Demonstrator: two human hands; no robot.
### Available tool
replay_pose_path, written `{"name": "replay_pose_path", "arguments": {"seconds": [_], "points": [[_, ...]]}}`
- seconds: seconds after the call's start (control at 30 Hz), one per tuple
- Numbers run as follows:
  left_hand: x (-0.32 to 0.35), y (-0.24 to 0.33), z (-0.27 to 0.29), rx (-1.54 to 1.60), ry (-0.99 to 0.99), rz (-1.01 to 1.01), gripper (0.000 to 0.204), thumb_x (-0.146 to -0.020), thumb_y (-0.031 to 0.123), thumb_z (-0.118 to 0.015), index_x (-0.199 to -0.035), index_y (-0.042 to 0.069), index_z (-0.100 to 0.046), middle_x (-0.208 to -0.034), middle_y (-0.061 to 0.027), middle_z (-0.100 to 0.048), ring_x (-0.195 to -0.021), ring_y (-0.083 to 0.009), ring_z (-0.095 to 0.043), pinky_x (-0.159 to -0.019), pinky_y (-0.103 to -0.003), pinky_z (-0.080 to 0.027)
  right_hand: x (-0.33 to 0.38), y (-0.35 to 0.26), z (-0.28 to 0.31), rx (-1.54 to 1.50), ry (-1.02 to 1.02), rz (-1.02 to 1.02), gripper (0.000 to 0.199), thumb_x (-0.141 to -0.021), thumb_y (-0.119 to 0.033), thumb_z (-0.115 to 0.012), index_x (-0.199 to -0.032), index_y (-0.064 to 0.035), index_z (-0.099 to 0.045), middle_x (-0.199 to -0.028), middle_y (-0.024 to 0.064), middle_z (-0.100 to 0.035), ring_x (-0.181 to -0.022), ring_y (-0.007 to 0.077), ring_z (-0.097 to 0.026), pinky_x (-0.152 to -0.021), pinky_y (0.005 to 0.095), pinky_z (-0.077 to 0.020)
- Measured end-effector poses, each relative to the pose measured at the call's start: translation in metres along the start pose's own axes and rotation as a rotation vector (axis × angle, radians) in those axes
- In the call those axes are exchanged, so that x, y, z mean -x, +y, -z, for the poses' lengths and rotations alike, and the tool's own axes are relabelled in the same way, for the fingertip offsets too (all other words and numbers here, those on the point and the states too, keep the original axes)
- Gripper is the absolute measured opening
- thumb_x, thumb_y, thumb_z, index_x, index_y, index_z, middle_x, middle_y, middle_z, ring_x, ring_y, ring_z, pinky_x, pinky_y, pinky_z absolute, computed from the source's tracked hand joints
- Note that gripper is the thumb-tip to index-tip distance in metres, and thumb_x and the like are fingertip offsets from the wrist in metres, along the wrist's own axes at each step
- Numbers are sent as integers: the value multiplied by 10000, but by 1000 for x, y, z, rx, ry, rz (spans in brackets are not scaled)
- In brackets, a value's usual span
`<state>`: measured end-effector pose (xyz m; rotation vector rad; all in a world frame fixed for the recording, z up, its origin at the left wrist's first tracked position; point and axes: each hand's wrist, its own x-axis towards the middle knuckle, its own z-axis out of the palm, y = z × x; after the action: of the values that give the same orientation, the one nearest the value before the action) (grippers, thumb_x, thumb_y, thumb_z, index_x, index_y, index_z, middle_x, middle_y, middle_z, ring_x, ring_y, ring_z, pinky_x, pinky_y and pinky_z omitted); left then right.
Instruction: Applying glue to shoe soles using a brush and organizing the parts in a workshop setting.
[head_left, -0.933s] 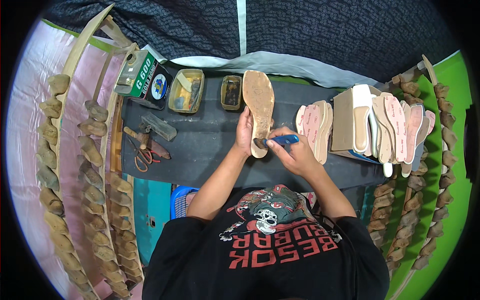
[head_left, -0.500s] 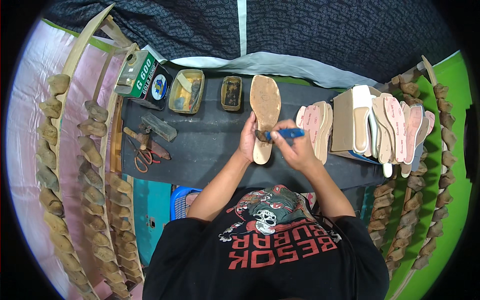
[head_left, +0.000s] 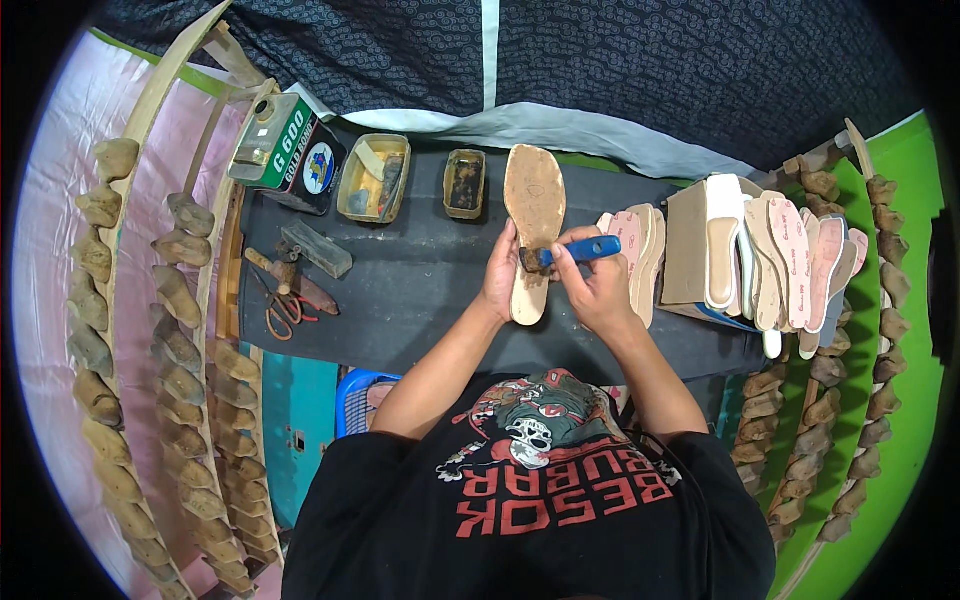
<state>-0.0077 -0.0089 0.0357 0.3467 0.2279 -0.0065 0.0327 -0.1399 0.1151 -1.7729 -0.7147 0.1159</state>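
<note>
My left hand (head_left: pixel 500 275) grips a tan shoe insole (head_left: pixel 535 195) along its left edge and holds it up lengthwise above the dark table. The insole's wide end points away from me, the narrow heel end toward me. In my right hand (head_left: pixel 597 292) is a brush with a blue handle (head_left: pixel 592 249), fingers closed round the handle. Its dark, glue-stained bristles (head_left: pixel 535 262) touch the insole near the middle. The surface looks browner at the wide end and paler at the heel. Part of my left fingers is hidden behind the insole.
More insoles (head_left: pixel 648 262) lie at the right beside a cardboard box (head_left: pixel 688 255) with insoles stacked against it. A metal can (head_left: pixel 285 155) and two tubs (head_left: pixel 372 180) stand at the back. At left are scissors (head_left: pixel 283 318), a hammer (head_left: pixel 285 272) and a grey block (head_left: pixel 318 250). Racks of shoe lasts flank both sides.
The brush has moved slightly right and toward the far side, its handle now tilting upward to the right. The insole has shifted a little away from me.
</note>
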Motion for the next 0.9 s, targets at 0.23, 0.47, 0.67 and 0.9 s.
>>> {"name": "replay_pose_path", "arguments": {"seconds": [0.23, 0.47, 0.67, 0.9], "points": [[-4, 0, 16, 66, -117, -3, 544, -1094, 501, -319, -1460, 142, -498, -1369, -65, -610, -1213, -211, -617, -1068, -384, -499, 5, -3, -4, 70, 8, 2, 130, -959, -95, -679, -982, 18, -619, -773, 123, -692, -654, 230, -695, -599, 338, -526], [-13, 9, 28, 32, -155, 1, 559, -1069, 560, -351, -1319, 120, -588, -1073, -112, -692, -955, -220, -681, -870, -391, -572, 13, -27, -3, 124, -107, 222, 101, -933, -61, -707, -988, 4, -652, -816, 99, -694, -676, 160, -688, -620, 303, -528], [-3, 9, -15, 71, 31, -19, 576, -1046, 597, -372, -1326, 140, -585, -1094, -78, -697, -958, -222, -691, -804, -392, -582, -6, -3, 1, -14, 34, 27, 116, -959, -77, -689, -1003, 22, -646, -825, 93, -708, -684, 145, -702, -610, 291, -551], [0, 5, -8, 125, 44, -33, 509, -1042, 526, -396, -1316, 141, -585, -1123, -69, -685, -955, -227, -671, -790, -385, -566, -10, 4, -1, -148, 37, -81, 121, -971, -78, -681, -1012, 25, -632, -801, 87, -701, -674, 115, -687, -596, 264, -562]]}}
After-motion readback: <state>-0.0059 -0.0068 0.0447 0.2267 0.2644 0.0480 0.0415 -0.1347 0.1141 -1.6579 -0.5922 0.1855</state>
